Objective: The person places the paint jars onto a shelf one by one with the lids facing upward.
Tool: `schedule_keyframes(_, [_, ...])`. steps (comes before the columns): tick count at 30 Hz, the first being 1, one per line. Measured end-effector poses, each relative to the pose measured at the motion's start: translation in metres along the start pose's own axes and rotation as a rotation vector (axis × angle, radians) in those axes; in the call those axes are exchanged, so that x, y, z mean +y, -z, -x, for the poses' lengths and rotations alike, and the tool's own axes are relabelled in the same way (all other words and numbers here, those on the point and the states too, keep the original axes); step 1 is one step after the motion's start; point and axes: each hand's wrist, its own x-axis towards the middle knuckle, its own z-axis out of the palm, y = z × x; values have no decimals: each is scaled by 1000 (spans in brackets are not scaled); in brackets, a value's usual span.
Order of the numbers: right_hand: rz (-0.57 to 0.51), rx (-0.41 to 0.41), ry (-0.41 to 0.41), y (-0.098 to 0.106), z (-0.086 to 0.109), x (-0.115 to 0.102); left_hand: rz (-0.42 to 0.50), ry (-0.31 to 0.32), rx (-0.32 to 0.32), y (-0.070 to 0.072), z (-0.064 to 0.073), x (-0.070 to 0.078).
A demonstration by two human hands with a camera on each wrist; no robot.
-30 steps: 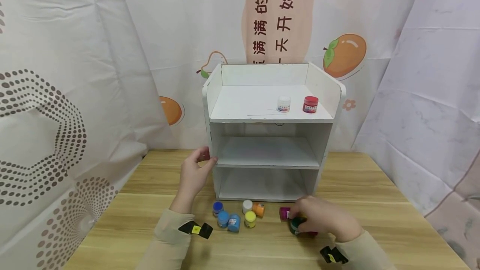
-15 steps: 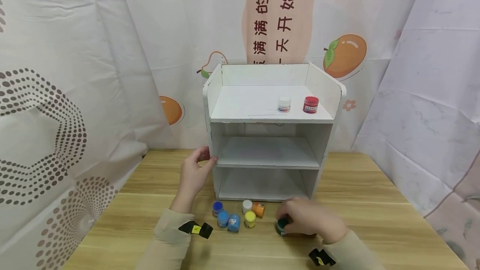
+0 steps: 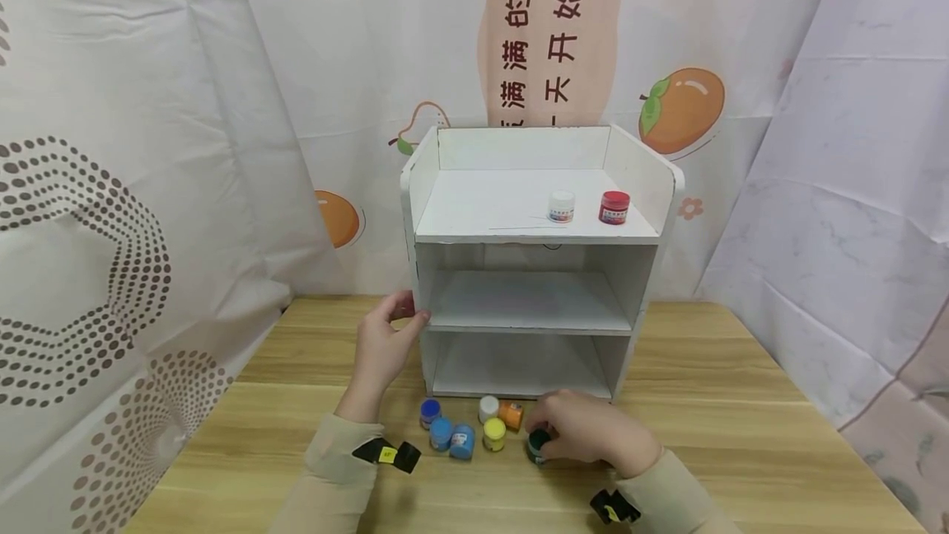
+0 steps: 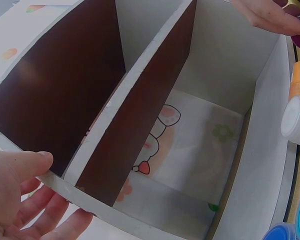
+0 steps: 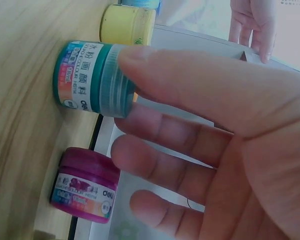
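Simultaneously, right hand (image 3: 593, 433) pinches green gouache jar (image 5: 82, 77); left hand (image 3: 381, 340) grips left side of white shelf unit (image 3: 530, 300).

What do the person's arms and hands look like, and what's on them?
The left hand and right hand are bare, with no gloves or rings showing. The left sleeve and right sleeve are plain beige. Near each cuff sits a black attachment, left and right, with a small yellow patch. No cables show.
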Motion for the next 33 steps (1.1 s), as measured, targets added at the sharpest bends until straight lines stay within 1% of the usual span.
schedule_keyframes(4, [11,9,-14,-1,0,1,2,6,-6,0,0,1])
schedule_keyframes(11, [51,25,-74,-5,0,3,0,-1,-4,0,-1,0])
schedule_keyframes(19, [67,42,-79,-4,1,0,5,1,-10,0,0,1])
schedule_keyframes(24, [103,78,-88,3,7,-4,9,7,-10,0,0,1])
schedule_keyframes(30, [178,139,-116,15,17,-9,1,9,-10,0,0,2])
schedule_keyframes(33, [167,138,-128,18,20,-10,-2,15,-10,0,0,2])
